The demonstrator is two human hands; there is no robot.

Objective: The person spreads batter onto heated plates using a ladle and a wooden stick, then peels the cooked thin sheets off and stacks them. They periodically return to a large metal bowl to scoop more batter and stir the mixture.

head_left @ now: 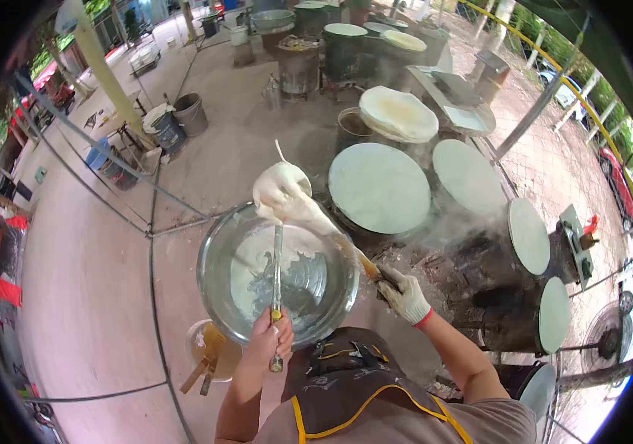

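Our bare left hand [271,339] grips a scraper [277,281] reaching into the steel bowl [217,285], while our gloved right hand [404,293] clasps a batter-coated ladle [287,196] above its rim, beside steaming round griddles [379,187].

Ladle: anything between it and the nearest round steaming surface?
Nothing visible. The batter-coated ladle, held by the gloved right hand, hangs over the metal basin's rim; only open air and steam separate it from the nearest steaming surface.

Steam [446,222] blurs the pots at centre right; my apron [361,407] is cut off at the bottom edge.
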